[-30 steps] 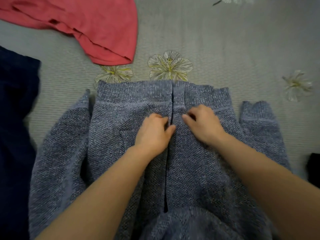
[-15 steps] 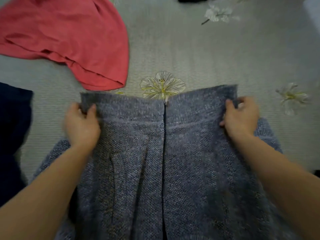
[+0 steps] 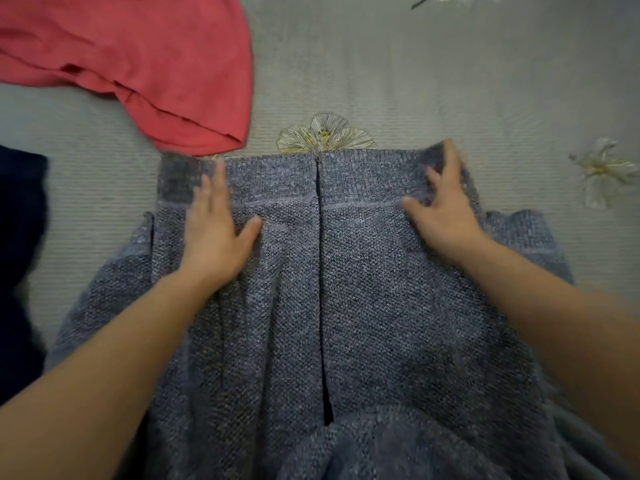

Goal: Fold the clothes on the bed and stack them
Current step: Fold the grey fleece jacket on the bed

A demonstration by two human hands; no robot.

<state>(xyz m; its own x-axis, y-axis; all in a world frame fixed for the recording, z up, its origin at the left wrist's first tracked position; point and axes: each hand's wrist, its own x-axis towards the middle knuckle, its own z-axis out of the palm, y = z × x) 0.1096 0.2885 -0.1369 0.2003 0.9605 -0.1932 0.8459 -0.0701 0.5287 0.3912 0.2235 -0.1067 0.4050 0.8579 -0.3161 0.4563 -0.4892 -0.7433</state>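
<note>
On the grey cardigan (image 3: 346, 299) I see 2 flat palms: left hand (image 3: 214, 233) and right hand (image 3: 446, 220), fingers spread straight, pressing its hem band, gripping nothing.

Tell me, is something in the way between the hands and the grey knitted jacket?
Nothing visible. The left hand and right hand both rest open right on the grey knitted jacket, near its far band.
</note>
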